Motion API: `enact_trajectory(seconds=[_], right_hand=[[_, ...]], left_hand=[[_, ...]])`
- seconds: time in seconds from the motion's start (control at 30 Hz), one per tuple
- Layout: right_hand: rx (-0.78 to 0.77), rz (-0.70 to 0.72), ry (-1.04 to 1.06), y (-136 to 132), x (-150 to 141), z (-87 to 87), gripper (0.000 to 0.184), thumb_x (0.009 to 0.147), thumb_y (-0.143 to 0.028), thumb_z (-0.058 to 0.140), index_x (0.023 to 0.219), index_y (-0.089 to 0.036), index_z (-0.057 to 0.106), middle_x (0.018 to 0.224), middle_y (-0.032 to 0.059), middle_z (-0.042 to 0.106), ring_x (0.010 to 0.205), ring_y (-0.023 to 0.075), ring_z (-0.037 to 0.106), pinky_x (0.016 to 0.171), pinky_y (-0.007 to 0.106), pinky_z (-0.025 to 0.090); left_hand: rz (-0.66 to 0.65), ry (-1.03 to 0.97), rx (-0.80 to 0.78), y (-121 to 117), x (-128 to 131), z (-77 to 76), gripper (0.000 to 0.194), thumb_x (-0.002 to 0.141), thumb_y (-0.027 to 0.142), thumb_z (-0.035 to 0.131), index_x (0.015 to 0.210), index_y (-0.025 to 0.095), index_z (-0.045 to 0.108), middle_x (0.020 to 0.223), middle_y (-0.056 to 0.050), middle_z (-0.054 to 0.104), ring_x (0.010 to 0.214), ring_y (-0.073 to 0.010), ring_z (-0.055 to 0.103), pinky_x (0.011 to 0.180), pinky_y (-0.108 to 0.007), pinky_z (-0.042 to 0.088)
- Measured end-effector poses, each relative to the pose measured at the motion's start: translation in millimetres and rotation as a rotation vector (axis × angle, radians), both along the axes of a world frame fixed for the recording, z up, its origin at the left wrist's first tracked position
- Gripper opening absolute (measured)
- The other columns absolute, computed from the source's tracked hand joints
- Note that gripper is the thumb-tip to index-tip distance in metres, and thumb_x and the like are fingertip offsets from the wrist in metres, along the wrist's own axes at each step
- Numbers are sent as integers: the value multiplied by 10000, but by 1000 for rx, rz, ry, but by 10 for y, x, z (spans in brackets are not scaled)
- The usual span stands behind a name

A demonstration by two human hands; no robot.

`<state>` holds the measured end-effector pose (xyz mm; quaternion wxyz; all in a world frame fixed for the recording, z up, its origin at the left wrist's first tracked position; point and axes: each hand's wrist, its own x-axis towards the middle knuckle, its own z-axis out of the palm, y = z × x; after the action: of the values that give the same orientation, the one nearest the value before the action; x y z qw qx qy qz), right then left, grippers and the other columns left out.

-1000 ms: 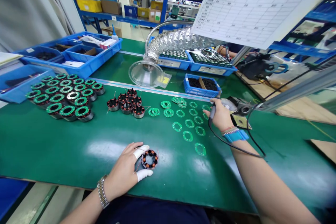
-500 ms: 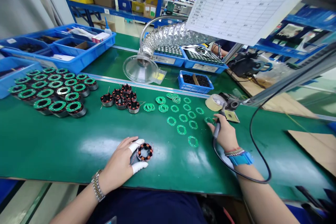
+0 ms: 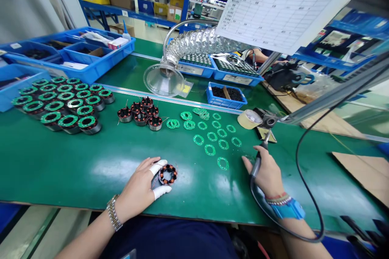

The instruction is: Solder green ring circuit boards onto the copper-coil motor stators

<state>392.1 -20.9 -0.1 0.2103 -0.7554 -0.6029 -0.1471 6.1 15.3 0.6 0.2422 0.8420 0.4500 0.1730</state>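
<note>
My left hand [image 3: 141, 188], white finger cots on thumb and index finger, curls round a motor stator [image 3: 168, 175] with copper windings, lying flat on the green bench top. A soldering iron [image 3: 257, 162] is gripped in my right hand [image 3: 267, 172], its metal tip pointing away from me over the yellow sponge tray [image 3: 266, 134]. Left of that hand lie several loose green ring-shaped circuit boards [image 3: 223, 144], the nearest one [image 3: 236, 141] just beyond my fingers. Something faintly green by the fingertips is too unclear to name.
Bare stators [image 3: 141, 118] stand in a cluster at centre left. Many stators topped with green rings [image 3: 67, 121] fill the left. Behind are a fume extraction hood [image 3: 163, 80], a blue bin of black parts [image 3: 226, 95] and a tape roll [image 3: 249, 119]. The iron's cable [image 3: 299, 162] loops at right.
My right hand has moved right and towards me, and the iron's tip now shows over the sponge. The ring by its fingers has shifted left and lies on the bench. My left hand is still.
</note>
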Motion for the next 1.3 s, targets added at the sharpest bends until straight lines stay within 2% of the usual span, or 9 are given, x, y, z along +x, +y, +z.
enact_trajectory(seconds=[0.13, 0.23, 0.37, 0.5, 0.6, 0.73, 0.87, 1.0, 1.3], right_hand=[[22, 69, 56, -17, -188, 26, 451, 791, -476, 520, 1104, -155, 476, 866, 120, 614, 710, 271, 605, 640, 386, 490], [41, 304, 182, 151, -494, 126, 377, 821, -366, 525, 1125, -157, 445, 1008, 140, 599, 780, 246, 617, 699, 376, 496], [-96, 554, 188, 606, -974, 207, 346, 804, -258, 560, 1128, -186, 459, 953, 91, 596, 758, 203, 601, 702, 332, 498], [-194, 741, 197, 1183, -1372, 180, 472, 733, -176, 638, 1157, -179, 433, 971, 83, 573, 794, 190, 576, 730, 318, 486], [-231, 828, 218, 1502, -1572, 143, 548, 677, -132, 684, 1156, -154, 420, 997, 90, 562, 797, 176, 565, 744, 310, 477], [-258, 864, 253, 1682, -1709, 107, 530, 673, -100, 673, 1138, -143, 423, 938, 71, 569, 721, 152, 550, 713, 299, 473], [-250, 841, 280, 1642, -1784, 71, 456, 707, -62, 614, 1117, -160, 440, 989, 76, 568, 769, 151, 558, 738, 283, 463], [-217, 765, 287, 1403, -1807, 5, 415, 748, -68, 552, 1130, -187, 442, 1004, 82, 563, 822, 173, 563, 753, 298, 460], [-114, 587, 298, 840, -1460, 4, 404, 766, -152, 576, 1139, -187, 424, 958, 85, 570, 834, 217, 590, 762, 363, 486]], left_hand=[[2, 7, -23, -2, 0, 7, 540, 742, 404, 638, 1220, 183, 518, 1275, -142, 522, 1195, -300, 461, 997, -485, 390], [8, 6, -24, -3, 0, 10, 540, 734, 398, 648, 1213, 183, 526, 1269, -140, 528, 1192, -299, 464, 998, -480, 393], [-2, -3, -3, 1, 8, 0, 543, 730, 388, 655, 1212, 174, 525, 1261, -146, 533, 1182, -298, 473, 1000, -476, 393], [-6, -14, 20, 4, 10, -10, 547, 726, 387, 663, 1211, 176, 520, 1259, -147, 535, 1181, -295, 474, 999, -481, 392], [-10, -26, 28, 2, 5, -9, 557, 718, 395, 672, 1210, 183, 519, 1256, -145, 539, 1175, -292, 482, 994, -481, 397], [-11, -38, 20, 3, -1, 2, 569, 701, 403, 688, 1199, 179, 529, 1243, -148, 546, 1161, -295, 492, 978, -475, 416], [-20, -36, 15, 13, -6, 3, 563, 711, 397, 678, 1203, 168, 527, 1235, -155, 549, 1156, -298, 494, 967, -474, 426], [-21, -40, 24, 17, -12, -15, 559, 723, 397, 664, 1213, 170, 520, 1242, -154, 547, 1159, -302, 491, 965, -485, 425], [-20, -22, 17, 1, -11, -14, 537, 732, 363, 659, 1214, 166, 525, 1263, -159, 531, 1180, -303, 476, 992, -487, 401]])
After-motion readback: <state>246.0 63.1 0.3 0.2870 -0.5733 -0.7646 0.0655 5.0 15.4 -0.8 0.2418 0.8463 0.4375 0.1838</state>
